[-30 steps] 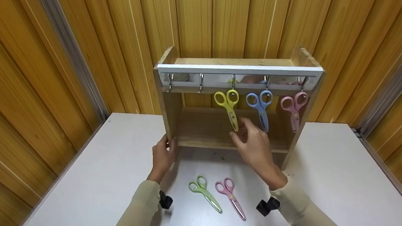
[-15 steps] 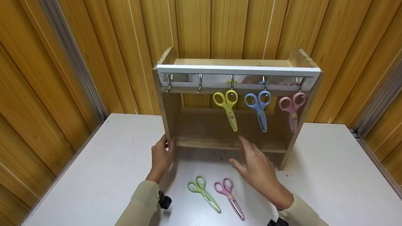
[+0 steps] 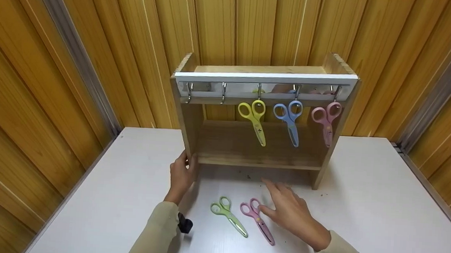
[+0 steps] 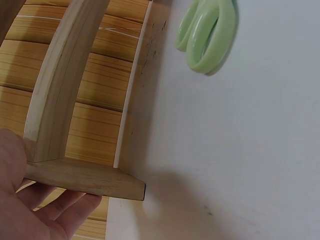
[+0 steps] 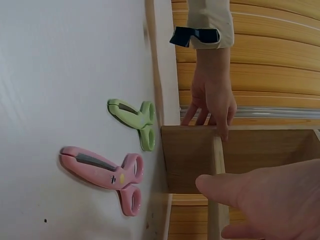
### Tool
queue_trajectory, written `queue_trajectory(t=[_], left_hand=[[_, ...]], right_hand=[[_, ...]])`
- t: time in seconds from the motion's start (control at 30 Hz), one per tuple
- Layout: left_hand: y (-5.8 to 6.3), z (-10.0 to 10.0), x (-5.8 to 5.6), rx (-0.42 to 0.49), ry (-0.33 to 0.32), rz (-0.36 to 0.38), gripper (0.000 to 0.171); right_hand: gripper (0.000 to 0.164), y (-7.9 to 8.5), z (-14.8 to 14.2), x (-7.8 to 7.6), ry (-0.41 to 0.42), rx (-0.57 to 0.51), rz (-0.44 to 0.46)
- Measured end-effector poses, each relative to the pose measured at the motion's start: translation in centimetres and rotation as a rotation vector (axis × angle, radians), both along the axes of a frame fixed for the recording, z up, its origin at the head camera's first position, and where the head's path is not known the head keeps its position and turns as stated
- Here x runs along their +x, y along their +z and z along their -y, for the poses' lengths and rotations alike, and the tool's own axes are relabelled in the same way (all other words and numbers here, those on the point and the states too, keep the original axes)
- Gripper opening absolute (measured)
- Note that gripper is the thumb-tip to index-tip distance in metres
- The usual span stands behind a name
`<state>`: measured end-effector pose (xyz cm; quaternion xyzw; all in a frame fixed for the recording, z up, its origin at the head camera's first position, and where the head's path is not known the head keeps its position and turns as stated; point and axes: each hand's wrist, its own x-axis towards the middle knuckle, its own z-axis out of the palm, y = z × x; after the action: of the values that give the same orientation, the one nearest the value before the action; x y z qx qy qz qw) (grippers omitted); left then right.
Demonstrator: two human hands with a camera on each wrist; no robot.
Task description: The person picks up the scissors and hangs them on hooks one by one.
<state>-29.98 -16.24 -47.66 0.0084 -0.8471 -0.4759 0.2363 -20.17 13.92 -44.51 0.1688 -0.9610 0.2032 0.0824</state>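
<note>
My left hand grips the lower left side panel of a wooden shelf, thumb on the inner face and fingers outside, as the left wrist view also shows. My right hand is above the table beside the pink scissors, fingers spread and holding nothing. Left of these lie green scissors. Both pairs rest with handles toward the shelf. From the hook rail hang yellow scissors, blue scissors and another pink pair, each by one handle loop.
Two hooks at the rail's left, including the outermost hook, carry nothing. The shelf stands on a white table before a wood-panelled wall. Small dark specks lie on the table under the shelf.
My right hand has left the hanging yellow scissors and come down toward the pink scissors on the table, its fingers spreading. The left hand stays on the side panel.
</note>
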Motion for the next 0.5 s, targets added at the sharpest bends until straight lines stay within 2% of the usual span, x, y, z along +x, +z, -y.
queue_trajectory(t=[0.5], left_hand=[[-0.2,0.1,0.0,0.012,-0.021,-0.043,0.038]], right_hand=[[0.066,-2.0,0.1,1.0,0.029,0.019,0.038]])
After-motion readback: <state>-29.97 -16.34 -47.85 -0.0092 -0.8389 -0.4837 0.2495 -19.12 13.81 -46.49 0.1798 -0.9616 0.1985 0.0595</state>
